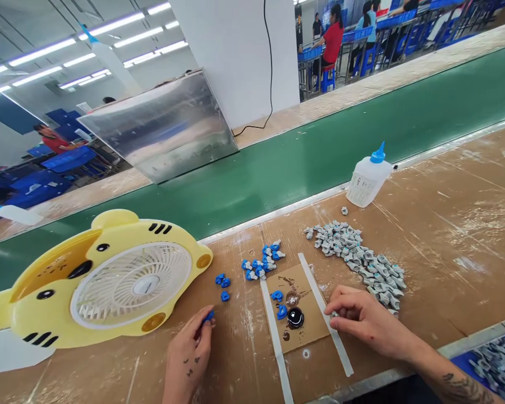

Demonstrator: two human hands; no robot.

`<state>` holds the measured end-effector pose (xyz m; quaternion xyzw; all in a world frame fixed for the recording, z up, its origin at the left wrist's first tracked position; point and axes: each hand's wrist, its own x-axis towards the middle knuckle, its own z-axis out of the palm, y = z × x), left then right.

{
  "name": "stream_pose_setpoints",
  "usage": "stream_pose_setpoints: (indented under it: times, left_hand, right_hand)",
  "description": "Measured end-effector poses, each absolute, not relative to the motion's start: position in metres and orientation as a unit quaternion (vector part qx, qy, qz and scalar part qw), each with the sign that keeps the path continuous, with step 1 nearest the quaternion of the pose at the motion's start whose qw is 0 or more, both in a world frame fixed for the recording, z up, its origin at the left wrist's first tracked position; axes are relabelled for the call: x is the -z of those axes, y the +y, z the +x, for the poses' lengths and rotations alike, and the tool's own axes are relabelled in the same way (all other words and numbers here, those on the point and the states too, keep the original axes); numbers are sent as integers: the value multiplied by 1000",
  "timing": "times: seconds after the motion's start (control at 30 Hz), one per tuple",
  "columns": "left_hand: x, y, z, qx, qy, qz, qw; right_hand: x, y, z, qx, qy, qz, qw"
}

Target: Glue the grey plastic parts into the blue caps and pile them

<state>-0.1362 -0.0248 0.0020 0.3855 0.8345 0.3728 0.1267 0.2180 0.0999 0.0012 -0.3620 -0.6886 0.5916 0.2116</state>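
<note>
My left hand (188, 345) pinches a small blue plastic piece (209, 316) between thumb and fingertips. Over the right tape strip, my right hand (364, 318) is closed on a small grey plastic piece (334, 314), mostly covered by the fingers. Between the hands lies a taped-down cardboard square (311, 331) with a dark, shiny drop of liquid (295, 317) and two blue pieces (281, 312) beside it. Several blue pieces joined to grey ones (263, 264) sit behind the square. A few loose blue pieces (224, 282) lie nearer my left hand. A long pile of grey pieces (362, 258) curves behind my right hand.
A yellow animal-faced fan (177, 303) lies at the left. A white squeeze bottle (367, 180) with a blue tip stands at the back right. Beyond the table runs a green belt (286, 168). A blue bin of grey pieces (500, 365) is at lower right. People sit farther off.
</note>
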Motion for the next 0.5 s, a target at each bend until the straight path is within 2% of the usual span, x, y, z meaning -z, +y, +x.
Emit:
stream_pose_setpoints:
  times: [0.17,0.37,0.5]
  left_hand:
    - [-9,-37,-99,-480,787,301,244]
    - [0,-37,-31,-592,691,187,371]
    - [5,-31,-9,-593,673,167,410]
  right_hand:
    - [4,90,209,-646,-623,-373,236]
    - [3,84,203,-560,-681,-388,268]
    - [3,82,201,-557,-681,-392,269]
